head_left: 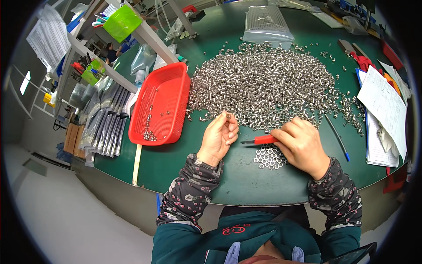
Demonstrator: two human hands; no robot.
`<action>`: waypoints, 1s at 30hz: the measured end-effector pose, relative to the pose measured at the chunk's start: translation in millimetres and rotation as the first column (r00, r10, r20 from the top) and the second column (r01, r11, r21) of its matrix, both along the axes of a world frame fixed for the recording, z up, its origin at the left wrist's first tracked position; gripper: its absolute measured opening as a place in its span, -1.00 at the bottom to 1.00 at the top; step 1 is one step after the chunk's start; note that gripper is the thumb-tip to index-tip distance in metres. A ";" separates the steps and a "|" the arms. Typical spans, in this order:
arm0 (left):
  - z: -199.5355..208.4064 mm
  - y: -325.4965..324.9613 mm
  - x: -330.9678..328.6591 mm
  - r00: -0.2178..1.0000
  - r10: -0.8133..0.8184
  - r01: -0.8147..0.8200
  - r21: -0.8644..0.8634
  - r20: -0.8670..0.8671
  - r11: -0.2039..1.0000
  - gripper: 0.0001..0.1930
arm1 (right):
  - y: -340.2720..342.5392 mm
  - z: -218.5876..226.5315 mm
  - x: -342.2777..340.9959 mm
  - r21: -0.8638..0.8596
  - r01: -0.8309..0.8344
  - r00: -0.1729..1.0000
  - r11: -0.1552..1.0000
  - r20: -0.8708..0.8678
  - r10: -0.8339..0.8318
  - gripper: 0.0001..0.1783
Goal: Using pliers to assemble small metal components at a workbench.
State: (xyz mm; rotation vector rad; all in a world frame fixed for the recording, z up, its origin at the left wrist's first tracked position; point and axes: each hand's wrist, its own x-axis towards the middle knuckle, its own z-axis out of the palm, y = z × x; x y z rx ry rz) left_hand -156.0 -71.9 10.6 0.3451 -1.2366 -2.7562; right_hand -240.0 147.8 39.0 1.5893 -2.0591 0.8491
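- Left hand [218, 137]: over the green surface [255, 187]; grip together at the fingertips, pinching a small metal ring [228, 116] at the near edge of the heap.
- Right hand [303, 143]: grip clamped on a knife [264, 139] with red handle, its dark blade pointing toward the left hand.
- Heap [263, 81]: many small metal rings, spread across the middle of the surface, beyond both hands.
- Loose rings [269, 157]: a small cluster, lying flat, just below the knife and left of the right wrist.
- Basket [169, 90]: red plastic, left of the heap; some small metal pieces inside.
- Pen [337, 138]: dark, blue-ended, right of the right hand.
- Papers [383, 103]: white sheets, at the right side of the surface.
- Plastic bags [268, 24]: clear, stacked flat beyond the heap.
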 end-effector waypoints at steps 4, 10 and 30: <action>-0.7 -1.6 -0.4 1.000 0.000 0.000 -0.010 -0.001 1.000 -0.68 | 1.1 -0.1 -0.9 0.047 0.012 0.999 0.999 -0.043 -0.010 -0.83; 0.6 -7.0 -3.1 0.996 0.058 -0.060 -0.031 -0.071 0.998 -0.75 | -0.1 2.3 -7.0 0.039 -0.014 0.999 0.999 -0.048 0.016 -0.80; 11.4 11.1 4.5 0.972 0.220 -0.028 -0.970 -0.083 -0.243 -0.87 | 1.8 0.9 -11.5 -0.210 0.167 0.985 0.963 0.079 -0.154 -0.70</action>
